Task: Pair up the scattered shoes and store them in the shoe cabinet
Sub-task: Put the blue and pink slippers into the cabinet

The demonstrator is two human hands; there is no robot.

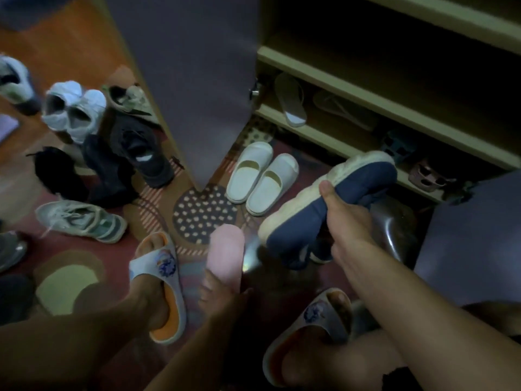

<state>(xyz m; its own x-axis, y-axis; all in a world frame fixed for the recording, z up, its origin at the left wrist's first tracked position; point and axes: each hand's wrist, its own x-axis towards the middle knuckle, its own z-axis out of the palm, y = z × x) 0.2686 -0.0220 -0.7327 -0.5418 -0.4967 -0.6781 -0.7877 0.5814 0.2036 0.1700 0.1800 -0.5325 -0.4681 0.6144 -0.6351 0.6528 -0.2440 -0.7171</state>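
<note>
- Second blue shoe (318, 255): mostly hidden under the blue shoe (332, 201) and right hand (348, 221); only a dark part with a white patch shows.
- Left hand (218, 283): fingers lie under the pink slipper (227, 253); grip cannot be told.
- Grey shoe (11, 249): cut by left edge.
- Pale sneaker (15, 83): cut by left edge, blurred.
- Shelf items (423, 173): dim, blurred; kind unclear.
- Flip-flop (344, 108): faint in shadow.
- Cabinet door (186, 80): top cut off by upper edge.
- Black shoes (112, 167): outlines merge in the dark.
</note>
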